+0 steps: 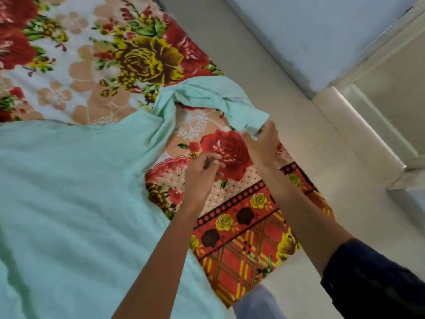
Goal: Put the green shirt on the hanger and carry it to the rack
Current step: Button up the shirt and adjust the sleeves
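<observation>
Nearest the camera: dark navy sleeve (377,279) on the right forearm, at the lower right. The left forearm is bare and rises from the bottom centre.

Pale mint-green cotton shirt (69,192) lies spread flat over the left half of the view, on a floral bedsheet with red and yellow roses (241,238). The sheet's patterned border with red checks and a dotted band runs diagonally under both arms.

Left hand (203,173): fingers loosely curled, hovering just above the sheet beside the shirt's edge. No cloth visible in its grasp; blur prevents certainty about fingertip contact.

Right hand (262,143): reaches further out, thumb and fingers pinching the cuff end of the shirt's sleeve (207,95). That sleeve is twisted and lifted in an arch off the sheet, running from the shirt body across to the pinched end near the bed's right edge.

Beyond the bed: pale tiled floor (287,93), then a light blue-grey wall (310,35) and a white frame (368,125) at the far right.
</observation>
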